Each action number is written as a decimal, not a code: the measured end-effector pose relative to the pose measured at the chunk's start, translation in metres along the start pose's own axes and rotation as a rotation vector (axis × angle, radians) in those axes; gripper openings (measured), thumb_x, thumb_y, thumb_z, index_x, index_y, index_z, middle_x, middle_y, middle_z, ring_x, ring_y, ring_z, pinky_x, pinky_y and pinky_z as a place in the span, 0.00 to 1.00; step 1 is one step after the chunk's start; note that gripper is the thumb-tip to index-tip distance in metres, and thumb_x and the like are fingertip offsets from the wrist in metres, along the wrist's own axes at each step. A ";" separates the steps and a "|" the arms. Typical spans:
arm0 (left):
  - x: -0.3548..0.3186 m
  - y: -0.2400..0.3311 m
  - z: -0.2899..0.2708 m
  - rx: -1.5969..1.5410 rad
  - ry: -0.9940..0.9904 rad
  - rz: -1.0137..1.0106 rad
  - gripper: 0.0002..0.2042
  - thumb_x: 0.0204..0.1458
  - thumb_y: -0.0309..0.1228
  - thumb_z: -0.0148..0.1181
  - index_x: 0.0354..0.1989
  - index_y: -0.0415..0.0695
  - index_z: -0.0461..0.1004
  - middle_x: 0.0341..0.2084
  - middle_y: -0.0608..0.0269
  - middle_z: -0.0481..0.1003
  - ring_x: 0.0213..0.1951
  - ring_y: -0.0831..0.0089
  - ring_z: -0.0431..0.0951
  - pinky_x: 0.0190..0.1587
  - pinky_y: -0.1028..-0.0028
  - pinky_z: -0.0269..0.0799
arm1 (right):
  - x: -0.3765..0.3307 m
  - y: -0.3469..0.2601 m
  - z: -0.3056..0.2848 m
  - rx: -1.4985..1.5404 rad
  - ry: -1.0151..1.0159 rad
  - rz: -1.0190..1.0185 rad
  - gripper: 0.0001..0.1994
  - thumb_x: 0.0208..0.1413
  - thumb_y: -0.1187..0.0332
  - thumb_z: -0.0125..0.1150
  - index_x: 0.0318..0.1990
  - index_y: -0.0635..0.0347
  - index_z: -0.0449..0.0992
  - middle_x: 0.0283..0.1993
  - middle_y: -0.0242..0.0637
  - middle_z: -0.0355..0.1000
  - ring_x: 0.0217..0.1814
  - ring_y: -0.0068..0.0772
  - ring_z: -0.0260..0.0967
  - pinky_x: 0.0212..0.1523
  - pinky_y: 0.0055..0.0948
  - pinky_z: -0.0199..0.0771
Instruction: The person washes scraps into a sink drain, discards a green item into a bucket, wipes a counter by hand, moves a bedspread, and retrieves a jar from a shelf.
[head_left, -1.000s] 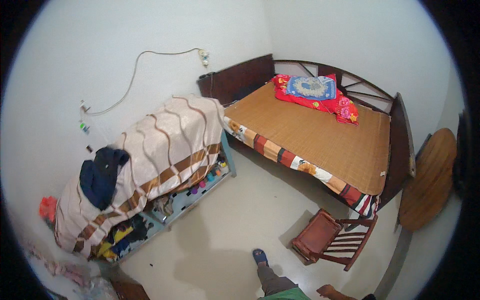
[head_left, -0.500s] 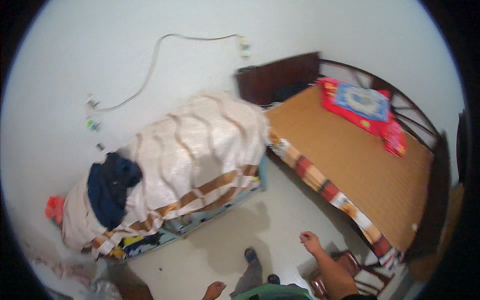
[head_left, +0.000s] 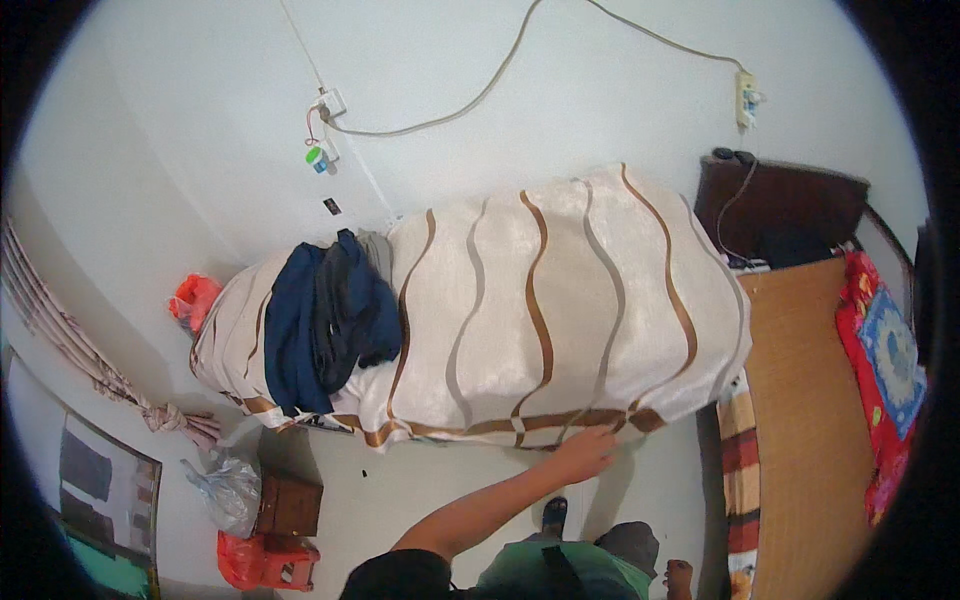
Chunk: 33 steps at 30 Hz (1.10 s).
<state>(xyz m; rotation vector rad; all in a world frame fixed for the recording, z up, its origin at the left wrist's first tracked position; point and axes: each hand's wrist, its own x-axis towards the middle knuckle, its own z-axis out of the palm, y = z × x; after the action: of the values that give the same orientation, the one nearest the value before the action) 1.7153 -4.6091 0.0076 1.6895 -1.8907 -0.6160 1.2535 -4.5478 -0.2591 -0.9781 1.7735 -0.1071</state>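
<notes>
My left hand [head_left: 586, 455] reaches forward across my body, fingers loosely extended and nothing visible in them. It overlaps the brown-banded hem of a cream cover [head_left: 570, 290] with wavy brown and grey stripes; I cannot tell whether they touch. The cover drapes over a long, bulky heap against the wall. Dark blue and black clothes [head_left: 335, 315] lie on its left part. Low at the right, my right hand [head_left: 678, 578] hangs beside the bed, partly cut by the lower edge, its fingers too small to read.
A bed with a tan mat [head_left: 805, 400] and red-and-blue bedding [head_left: 890, 360] stands at right. A power strip [head_left: 747, 100] and cable hang on the wall. At lower left are a brown cabinet [head_left: 290, 505], plastic bag [head_left: 228, 490], red stool [head_left: 285, 562] and curtain [head_left: 100, 365].
My view has turned left and come closer to the covered heap. My left hand has swung up and forward to its hem, while my right hand has dropped back to the lower edge.
</notes>
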 end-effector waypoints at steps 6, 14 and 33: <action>0.229 0.048 -0.008 0.131 0.283 0.364 0.13 0.35 0.30 0.54 0.33 0.40 0.69 0.38 0.51 0.65 0.43 0.58 0.64 0.43 0.65 0.61 | 0.081 -0.172 -0.030 0.102 -0.023 -0.411 0.10 0.44 0.65 0.52 0.28 0.64 0.69 0.18 0.31 0.61 0.18 0.22 0.58 0.16 0.22 0.59; 0.396 0.069 0.045 0.571 0.254 -0.250 0.29 0.34 0.52 0.54 0.45 0.47 0.65 0.49 0.54 0.58 0.55 0.58 0.50 0.51 0.45 0.39 | 0.212 -0.287 -0.074 -0.475 -0.291 -0.820 0.15 0.46 0.56 0.45 0.30 0.59 0.72 0.34 0.46 0.68 0.36 0.45 0.66 0.36 0.37 0.66; 0.439 0.069 0.049 0.842 0.121 -0.374 0.22 0.31 0.46 0.56 0.36 0.46 0.69 0.44 0.52 0.62 0.51 0.51 0.56 0.51 0.44 0.39 | 0.367 -0.284 -0.169 -0.910 -0.557 -0.476 0.20 0.44 0.50 0.45 0.27 0.58 0.72 0.33 0.44 0.69 0.37 0.43 0.66 0.37 0.39 0.65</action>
<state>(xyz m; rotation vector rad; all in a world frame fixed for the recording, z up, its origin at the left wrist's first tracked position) 1.5955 -5.0377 0.0521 2.5585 -1.8745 0.2206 1.2351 -5.0379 -0.3182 -1.8471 1.0077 0.6683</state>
